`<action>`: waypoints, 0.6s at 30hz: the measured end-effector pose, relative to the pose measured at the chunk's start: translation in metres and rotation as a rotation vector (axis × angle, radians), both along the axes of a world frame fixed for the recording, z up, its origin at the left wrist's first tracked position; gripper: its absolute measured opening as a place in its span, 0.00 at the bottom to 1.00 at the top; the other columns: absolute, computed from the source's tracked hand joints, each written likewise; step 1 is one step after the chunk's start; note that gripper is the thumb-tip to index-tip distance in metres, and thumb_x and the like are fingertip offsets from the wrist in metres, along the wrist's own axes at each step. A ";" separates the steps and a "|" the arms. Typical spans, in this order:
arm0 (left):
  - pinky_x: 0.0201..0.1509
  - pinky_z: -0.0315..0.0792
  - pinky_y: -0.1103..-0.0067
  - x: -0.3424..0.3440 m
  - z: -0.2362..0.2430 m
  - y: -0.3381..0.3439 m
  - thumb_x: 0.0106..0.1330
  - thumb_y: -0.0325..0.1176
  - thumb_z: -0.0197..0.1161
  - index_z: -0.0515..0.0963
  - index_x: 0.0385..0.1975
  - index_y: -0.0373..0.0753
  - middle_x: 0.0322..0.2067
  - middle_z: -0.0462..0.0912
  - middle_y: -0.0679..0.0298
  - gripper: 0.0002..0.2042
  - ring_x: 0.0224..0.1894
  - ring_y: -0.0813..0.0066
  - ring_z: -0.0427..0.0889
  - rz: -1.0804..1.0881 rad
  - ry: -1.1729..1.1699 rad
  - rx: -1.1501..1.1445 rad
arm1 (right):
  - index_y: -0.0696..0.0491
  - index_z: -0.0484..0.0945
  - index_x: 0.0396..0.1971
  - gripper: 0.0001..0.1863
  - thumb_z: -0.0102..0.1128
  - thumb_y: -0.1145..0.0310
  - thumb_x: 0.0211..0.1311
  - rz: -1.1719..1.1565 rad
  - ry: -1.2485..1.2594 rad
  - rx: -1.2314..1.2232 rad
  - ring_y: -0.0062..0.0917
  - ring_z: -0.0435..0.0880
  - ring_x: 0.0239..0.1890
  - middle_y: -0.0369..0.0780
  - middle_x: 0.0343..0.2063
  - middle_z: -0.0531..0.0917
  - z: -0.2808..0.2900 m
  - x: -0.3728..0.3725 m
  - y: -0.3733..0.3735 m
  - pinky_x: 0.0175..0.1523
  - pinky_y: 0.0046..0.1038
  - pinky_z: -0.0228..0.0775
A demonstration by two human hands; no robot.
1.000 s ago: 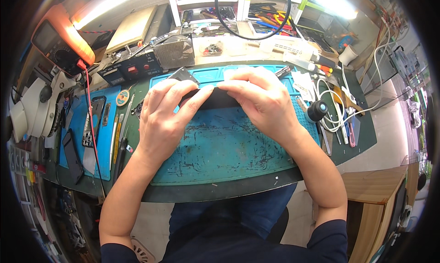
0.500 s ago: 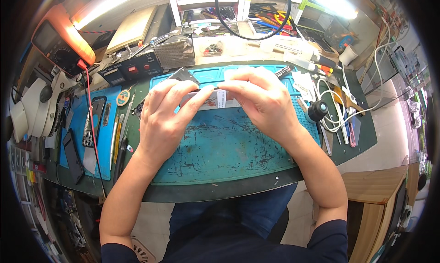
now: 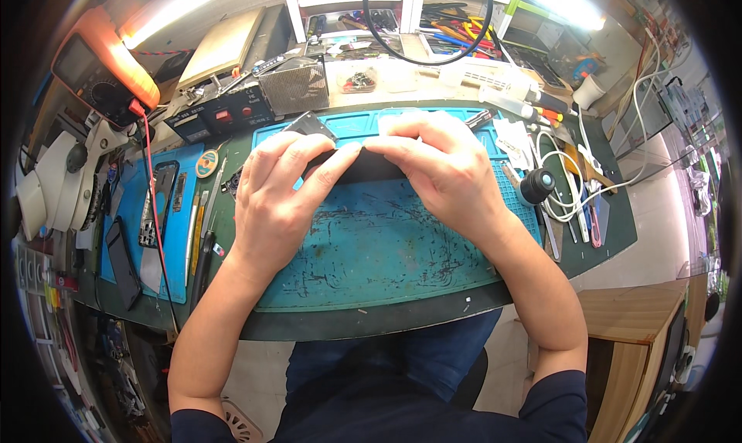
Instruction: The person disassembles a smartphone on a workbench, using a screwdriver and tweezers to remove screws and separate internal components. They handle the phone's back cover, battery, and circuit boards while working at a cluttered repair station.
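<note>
My left hand (image 3: 277, 200) and my right hand (image 3: 452, 173) are raised over the far part of the teal work mat (image 3: 371, 250). Between them they hold a dark, flat phone (image 3: 375, 167), seen at a steep slant. Thumbs and fingertips pinch its upper edge, and the two hands almost meet at its middle. Its face looks plain black; both ends are hidden behind my hands. Just beyond my left fingers stands a small dark block-shaped object (image 3: 311, 125). A black eyepiece-like cylinder (image 3: 536, 186) sits right of my right wrist.
At left, a blue mat (image 3: 166, 265) carries an opened phone frame (image 3: 158, 203) and a black phone (image 3: 124, 261). An orange multimeter (image 3: 104, 68) and a black power unit (image 3: 220, 118) stand behind. White cables (image 3: 553, 161) and hand tools lie at right. A black loop (image 3: 429, 62) hangs overhead.
The phone has tilted in my fingers: its face showed a pale band with a white label strip before and looks black now. Both hands keep nearly the same place and grip.
</note>
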State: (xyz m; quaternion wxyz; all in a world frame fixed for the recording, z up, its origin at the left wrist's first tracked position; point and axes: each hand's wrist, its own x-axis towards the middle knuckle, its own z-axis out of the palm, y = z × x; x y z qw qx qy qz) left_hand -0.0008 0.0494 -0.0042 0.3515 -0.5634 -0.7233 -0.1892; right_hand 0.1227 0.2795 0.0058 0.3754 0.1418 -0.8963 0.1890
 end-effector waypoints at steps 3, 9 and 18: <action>0.66 0.77 0.67 0.000 0.000 0.000 0.60 0.30 0.69 0.92 0.58 0.51 0.52 0.85 0.70 0.24 0.60 0.66 0.81 0.002 0.005 0.005 | 0.51 0.92 0.53 0.20 0.71 0.82 0.61 0.004 0.003 0.001 0.37 0.89 0.49 0.40 0.46 0.91 -0.001 -0.001 0.000 0.57 0.37 0.81; 0.66 0.77 0.67 -0.001 0.000 0.001 0.60 0.30 0.69 0.92 0.58 0.50 0.52 0.85 0.70 0.23 0.59 0.66 0.81 -0.006 0.012 0.012 | 0.51 0.92 0.53 0.20 0.71 0.82 0.61 -0.002 -0.008 -0.010 0.37 0.89 0.49 0.40 0.46 0.91 0.001 0.000 -0.001 0.56 0.37 0.81; 0.65 0.77 0.67 -0.001 0.000 0.001 0.60 0.30 0.69 0.92 0.58 0.49 0.52 0.86 0.70 0.23 0.59 0.66 0.81 -0.017 0.005 0.022 | 0.52 0.89 0.52 0.14 0.71 0.76 0.66 -0.015 0.008 -0.053 0.41 0.88 0.49 0.41 0.45 0.89 -0.002 -0.001 -0.002 0.59 0.40 0.79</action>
